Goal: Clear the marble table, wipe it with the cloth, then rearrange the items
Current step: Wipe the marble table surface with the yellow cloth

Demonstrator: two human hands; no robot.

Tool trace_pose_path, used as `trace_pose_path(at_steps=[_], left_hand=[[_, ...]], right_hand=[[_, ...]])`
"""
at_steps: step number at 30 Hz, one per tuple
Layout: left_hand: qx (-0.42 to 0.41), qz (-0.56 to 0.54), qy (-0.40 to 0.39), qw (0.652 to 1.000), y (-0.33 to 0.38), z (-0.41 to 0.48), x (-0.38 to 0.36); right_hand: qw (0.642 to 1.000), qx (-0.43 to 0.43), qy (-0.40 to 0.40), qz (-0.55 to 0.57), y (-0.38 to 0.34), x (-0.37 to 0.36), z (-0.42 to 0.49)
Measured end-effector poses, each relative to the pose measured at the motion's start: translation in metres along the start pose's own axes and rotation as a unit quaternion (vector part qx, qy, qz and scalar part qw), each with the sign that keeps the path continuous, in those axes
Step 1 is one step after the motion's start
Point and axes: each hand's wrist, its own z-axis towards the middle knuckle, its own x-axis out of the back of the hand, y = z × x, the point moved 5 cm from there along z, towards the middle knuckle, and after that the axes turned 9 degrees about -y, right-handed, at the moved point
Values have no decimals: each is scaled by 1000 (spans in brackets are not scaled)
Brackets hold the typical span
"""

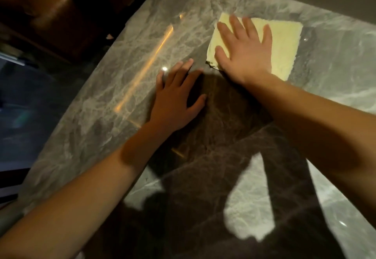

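A pale yellow folded cloth (284, 43) lies flat on the grey marble table (114, 100), towards its far right. My right hand (244, 51) presses down on the cloth's left half, palm flat and fingers spread. My left hand (179, 96) rests flat on the bare marble just left of and nearer than the cloth, fingers apart, holding nothing. Part of the cloth is hidden under my right hand.
The table's left edge runs diagonally from lower left to upper centre. Beyond it stands dark brown wooden furniture (53, 14) and a dark floor (30, 106). Shadows of my arms and head fall across the near marble.
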Motion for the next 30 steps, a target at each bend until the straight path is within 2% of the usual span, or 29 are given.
trace_pose_path(at_steps=[9,13,17,20,22,24,25,27,30], left_hand=[[8,-24,-24,999,3,1,3],[52,-112,-28,992,17,-4,3],[10,-128,-58,990,57,-39,-15],[-7,-131,-72,989,91,-70,-20],[2,-149,-17,989,106,-89,-12],[10,-165,29,986,123,-107,-5],[9,-160,34,987,136,-115,-7],[6,-110,16,994,163,-128,-21],[25,-14,-22,999,188,-140,-47]], right_hand=[[999,-3,-37,5,-28,-22,-97],[998,-29,-27,38,-45,-37,-164],[995,-45,-17,92,-60,-48,-225],[995,-46,-24,81,-64,-53,-264],[987,-35,-7,157,-60,-47,-279],[955,-55,65,285,-34,-32,-287],[945,-71,100,304,-16,-26,-292],[954,-117,133,242,20,-17,-306],[961,-207,77,163,61,-25,-332]])
